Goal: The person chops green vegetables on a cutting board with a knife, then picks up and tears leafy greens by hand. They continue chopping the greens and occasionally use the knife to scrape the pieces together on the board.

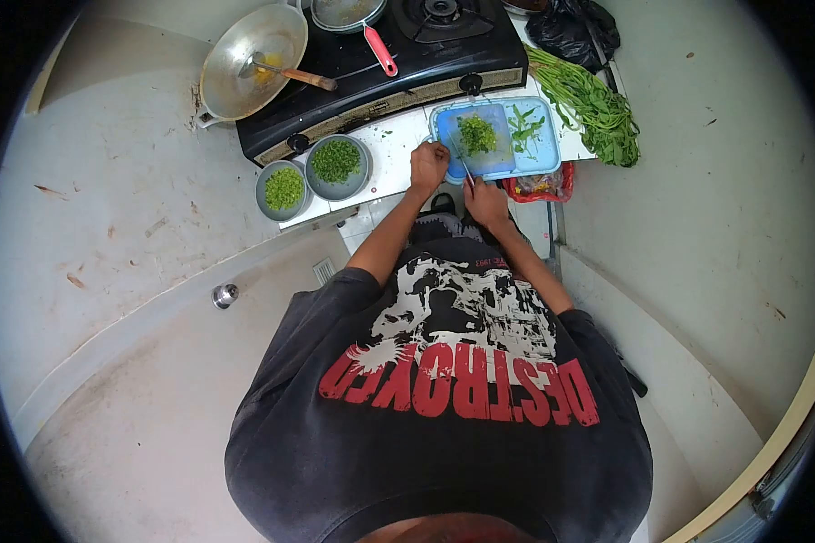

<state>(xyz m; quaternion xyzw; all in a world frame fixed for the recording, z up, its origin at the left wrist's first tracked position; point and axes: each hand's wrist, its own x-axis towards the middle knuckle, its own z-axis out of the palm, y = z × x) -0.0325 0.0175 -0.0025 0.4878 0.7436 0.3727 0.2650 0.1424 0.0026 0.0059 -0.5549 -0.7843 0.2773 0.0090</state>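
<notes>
My right hand (487, 203) is closed round the handle of a knife (467, 172), its thin blade pointing away from me over a blue cutting board (492, 165). Chopped green leaves (476, 135) lie heaped on the board, just beyond the blade. At the board's left edge my left hand (430, 166) has its fingers curled together; what they hold, if anything, is too small to make out. The board rests in a light blue tray (552, 158), where some loose leaves (525, 128) lie on the right side.
Two grey bowls, one of dark chopped greens (336, 161) and one of paler pieces (283, 188), stand left. Behind is a black stove (380, 95) with a wok (244, 68) and a red-handled strainer (380, 50). Leafy stalks (598, 118) lie right, above a red basket (561, 185).
</notes>
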